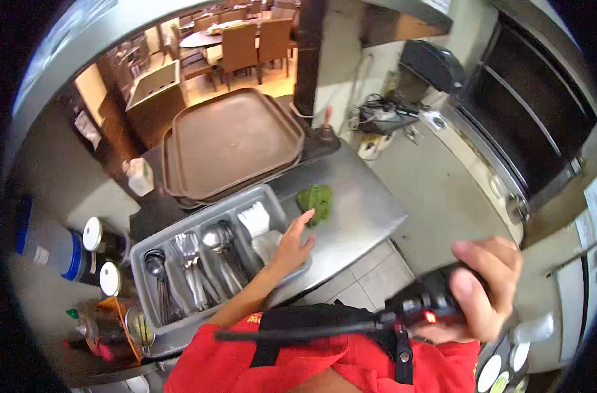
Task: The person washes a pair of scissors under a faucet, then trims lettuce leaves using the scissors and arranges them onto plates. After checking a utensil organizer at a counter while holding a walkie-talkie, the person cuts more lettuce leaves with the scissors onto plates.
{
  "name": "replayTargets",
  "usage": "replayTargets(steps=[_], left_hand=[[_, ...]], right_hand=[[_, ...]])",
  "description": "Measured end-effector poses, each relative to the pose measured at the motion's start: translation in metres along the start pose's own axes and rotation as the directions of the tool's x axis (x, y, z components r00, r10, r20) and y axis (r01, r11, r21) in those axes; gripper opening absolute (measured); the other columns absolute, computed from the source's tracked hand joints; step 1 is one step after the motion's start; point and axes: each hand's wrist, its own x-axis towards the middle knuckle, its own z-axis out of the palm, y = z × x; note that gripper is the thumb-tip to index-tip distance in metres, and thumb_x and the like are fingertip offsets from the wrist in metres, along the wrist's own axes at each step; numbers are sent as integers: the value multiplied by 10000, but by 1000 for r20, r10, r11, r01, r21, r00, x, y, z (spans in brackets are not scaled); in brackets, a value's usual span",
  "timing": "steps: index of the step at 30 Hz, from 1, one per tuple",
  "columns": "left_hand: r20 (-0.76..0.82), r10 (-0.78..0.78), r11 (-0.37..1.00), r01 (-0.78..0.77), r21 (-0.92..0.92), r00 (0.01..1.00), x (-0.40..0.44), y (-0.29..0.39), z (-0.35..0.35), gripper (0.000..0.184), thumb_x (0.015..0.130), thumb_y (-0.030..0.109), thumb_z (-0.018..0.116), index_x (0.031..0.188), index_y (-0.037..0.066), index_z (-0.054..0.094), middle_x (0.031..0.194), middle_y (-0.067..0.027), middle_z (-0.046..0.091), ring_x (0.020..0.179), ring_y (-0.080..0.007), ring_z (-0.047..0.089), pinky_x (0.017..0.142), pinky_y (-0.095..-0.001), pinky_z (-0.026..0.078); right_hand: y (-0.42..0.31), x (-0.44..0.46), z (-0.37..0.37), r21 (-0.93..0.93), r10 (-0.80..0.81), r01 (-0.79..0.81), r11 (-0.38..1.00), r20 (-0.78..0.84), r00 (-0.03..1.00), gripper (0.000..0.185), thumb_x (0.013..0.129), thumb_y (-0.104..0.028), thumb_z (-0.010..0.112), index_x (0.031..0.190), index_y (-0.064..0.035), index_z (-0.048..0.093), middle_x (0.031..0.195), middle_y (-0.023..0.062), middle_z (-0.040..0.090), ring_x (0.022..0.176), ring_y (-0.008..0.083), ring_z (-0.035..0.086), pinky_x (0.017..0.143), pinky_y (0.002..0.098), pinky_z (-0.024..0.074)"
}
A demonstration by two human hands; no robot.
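My left hand (292,249) reaches over the right end of a grey cutlery tray (205,217), fingers stretched apart. Its fingertips are at the near edge of a crumpled green cloth (317,202) on the steel counter; whether they touch it I cannot tell. Spoons (155,265), forks (192,252) and larger spoons (218,237) lie in separate compartments. White plastic pieces (254,219) fill the last compartment, partly behind my hand. At the right, my right hand (492,288) is wrapped round a black walkie-talkie (423,295) with a lit red light. Its antenna points left across my red shirt.
Stacked brown serving trays (239,141) stand behind the cutlery tray. A small white carton (140,177) is left of them. White-lidded jars (94,234) line the left side. The steel counter (370,196) ends at the right, with floor tiles (370,265) below.
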Motion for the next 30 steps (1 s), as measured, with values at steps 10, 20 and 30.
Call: replayTargets(steps=[10,20,30], left_hand=[[49,-104,704,39,709,993,-7,-11,66,685,771,299,678,1347,62,393,1105,-167,603,1060,-307,551,988,-427,327],[-83,-69,509,106,854,994,-18,-14,77,514,793,201,634,1262,70,471,1112,-130,589,1088,-289,527,1087,-490,240],[-91,-185,497,173,850,979,-2,-18,84,498,788,238,638,1236,58,514,1091,-176,622,1021,-361,563,995,-590,299]], right_hand=[[5,-49,-187,-176,-58,111,978,284,957,333,874,-114,577,1192,-149,482,1000,199,605,734,239,539,620,310,470],[22,-121,-274,-84,2,13,996,171,985,349,884,-139,594,1220,-89,513,1056,202,604,795,247,530,674,330,474],[33,-186,-295,-349,150,-212,913,-196,969,161,795,-282,579,938,-208,578,836,122,611,661,229,526,535,310,416]])
